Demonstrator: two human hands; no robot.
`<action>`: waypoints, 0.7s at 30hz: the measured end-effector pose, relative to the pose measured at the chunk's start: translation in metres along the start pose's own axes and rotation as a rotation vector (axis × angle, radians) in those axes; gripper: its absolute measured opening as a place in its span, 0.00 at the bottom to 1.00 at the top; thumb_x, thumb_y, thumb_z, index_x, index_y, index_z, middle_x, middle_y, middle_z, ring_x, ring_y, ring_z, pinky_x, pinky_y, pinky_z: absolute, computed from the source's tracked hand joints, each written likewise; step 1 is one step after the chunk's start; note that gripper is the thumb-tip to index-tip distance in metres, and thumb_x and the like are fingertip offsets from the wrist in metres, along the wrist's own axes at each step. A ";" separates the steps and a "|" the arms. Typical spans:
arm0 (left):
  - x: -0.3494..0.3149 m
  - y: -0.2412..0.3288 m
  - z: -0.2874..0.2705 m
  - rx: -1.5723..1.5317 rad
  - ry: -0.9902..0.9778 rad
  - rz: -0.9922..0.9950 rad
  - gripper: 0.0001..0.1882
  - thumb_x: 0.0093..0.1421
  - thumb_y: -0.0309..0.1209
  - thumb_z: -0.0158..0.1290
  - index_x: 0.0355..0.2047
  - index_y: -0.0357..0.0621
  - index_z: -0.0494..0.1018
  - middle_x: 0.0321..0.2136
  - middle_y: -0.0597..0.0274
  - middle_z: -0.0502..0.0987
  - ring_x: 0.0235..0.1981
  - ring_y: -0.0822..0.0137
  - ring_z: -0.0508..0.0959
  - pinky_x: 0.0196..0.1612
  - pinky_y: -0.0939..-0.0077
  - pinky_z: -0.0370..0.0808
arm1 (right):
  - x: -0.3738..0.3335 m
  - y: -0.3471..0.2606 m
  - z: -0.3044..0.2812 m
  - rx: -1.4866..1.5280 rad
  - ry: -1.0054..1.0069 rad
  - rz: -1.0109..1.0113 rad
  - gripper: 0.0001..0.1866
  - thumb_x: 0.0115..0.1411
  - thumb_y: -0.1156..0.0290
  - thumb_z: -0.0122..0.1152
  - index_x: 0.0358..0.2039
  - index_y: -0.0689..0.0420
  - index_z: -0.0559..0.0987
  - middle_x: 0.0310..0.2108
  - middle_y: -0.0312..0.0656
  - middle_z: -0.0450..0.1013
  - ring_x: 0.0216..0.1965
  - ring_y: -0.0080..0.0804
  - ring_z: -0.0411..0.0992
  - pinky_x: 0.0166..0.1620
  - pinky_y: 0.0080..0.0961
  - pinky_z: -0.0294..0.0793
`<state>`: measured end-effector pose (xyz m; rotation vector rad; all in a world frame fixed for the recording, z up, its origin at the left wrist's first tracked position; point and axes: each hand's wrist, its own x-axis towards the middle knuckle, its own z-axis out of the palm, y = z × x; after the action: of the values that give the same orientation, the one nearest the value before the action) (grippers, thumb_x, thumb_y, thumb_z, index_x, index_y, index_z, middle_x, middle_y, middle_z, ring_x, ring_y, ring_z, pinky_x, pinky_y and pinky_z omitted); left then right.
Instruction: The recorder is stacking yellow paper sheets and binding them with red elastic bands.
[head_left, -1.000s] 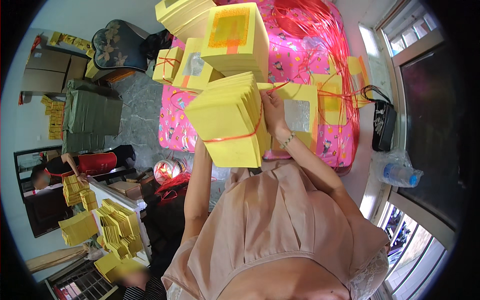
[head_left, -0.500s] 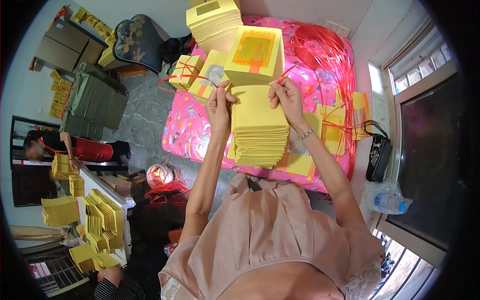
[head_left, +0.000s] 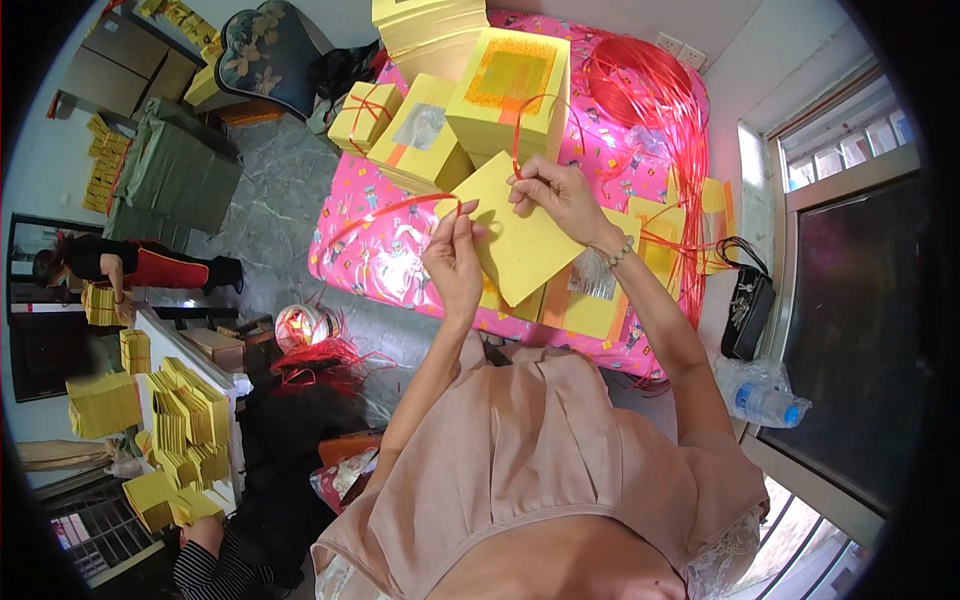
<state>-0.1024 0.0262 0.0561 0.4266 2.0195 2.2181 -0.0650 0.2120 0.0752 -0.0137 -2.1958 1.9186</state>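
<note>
Both hands' fingers pinch red string (head_left: 400,210) ends; yellow paper stack (head_left: 525,240) lies between.

A stack of plain yellow paper sheets (head_left: 520,240) lay on the pink patterned table cover, turned cornerwise so it showed as a diamond, its near corner overlapping other yellow bundles. A thin red plastic string (head_left: 400,208) arched from its left edge out over the cover, another loop rising above its top corner

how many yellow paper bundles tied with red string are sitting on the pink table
1 clearly: the small tied bundle at the table's far left corner. The stack between the left hand and right hand isn't tied yet; others may be hidden.
</note>
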 end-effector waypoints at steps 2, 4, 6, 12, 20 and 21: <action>0.000 -0.001 -0.002 0.142 -0.075 -0.028 0.13 0.68 0.29 0.48 0.47 0.38 0.78 0.27 0.63 0.79 0.31 0.76 0.77 0.35 0.79 0.73 | -0.002 0.005 0.002 0.037 -0.011 0.023 0.08 0.69 0.71 0.52 0.35 0.62 0.74 0.30 0.37 0.76 0.30 0.20 0.77 0.35 0.17 0.76; -0.004 -0.001 -0.001 0.221 -0.111 -0.029 0.12 0.68 0.30 0.49 0.46 0.40 0.79 0.26 0.61 0.79 0.30 0.74 0.77 0.35 0.78 0.73 | -0.004 0.013 0.004 0.069 -0.016 0.042 0.08 0.69 0.71 0.52 0.36 0.63 0.74 0.31 0.38 0.76 0.32 0.20 0.77 0.36 0.17 0.76; 0.002 -0.008 -0.002 0.357 -0.137 0.143 0.12 0.66 0.31 0.50 0.44 0.43 0.80 0.24 0.56 0.80 0.26 0.68 0.78 0.33 0.74 0.73 | -0.001 0.009 0.003 0.070 -0.011 0.019 0.08 0.68 0.71 0.53 0.36 0.63 0.75 0.31 0.37 0.76 0.33 0.20 0.76 0.36 0.18 0.76; 0.008 0.017 0.006 0.486 -0.231 0.026 0.11 0.65 0.32 0.51 0.41 0.41 0.81 0.23 0.55 0.77 0.22 0.64 0.74 0.28 0.72 0.70 | -0.012 -0.003 -0.004 -0.253 0.150 -0.194 0.06 0.63 0.73 0.59 0.34 0.63 0.78 0.29 0.37 0.73 0.34 0.24 0.72 0.37 0.23 0.72; -0.015 0.025 0.015 0.525 -0.315 0.224 0.09 0.62 0.27 0.54 0.40 0.39 0.80 0.21 0.53 0.71 0.21 0.63 0.73 0.26 0.69 0.68 | -0.045 -0.024 0.020 -0.514 0.362 -0.290 0.06 0.56 0.75 0.66 0.32 0.63 0.80 0.29 0.42 0.74 0.32 0.35 0.74 0.35 0.28 0.72; -0.018 0.023 0.016 0.591 -0.340 0.244 0.09 0.61 0.26 0.54 0.40 0.38 0.80 0.21 0.53 0.71 0.21 0.63 0.73 0.26 0.69 0.68 | -0.049 -0.018 0.028 -0.517 0.368 -0.289 0.06 0.56 0.75 0.66 0.32 0.63 0.80 0.29 0.42 0.74 0.32 0.35 0.74 0.35 0.28 0.72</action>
<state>-0.0788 0.0340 0.0774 1.0710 2.4822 1.4580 -0.0191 0.1742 0.0817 -0.1164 -2.2188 1.0667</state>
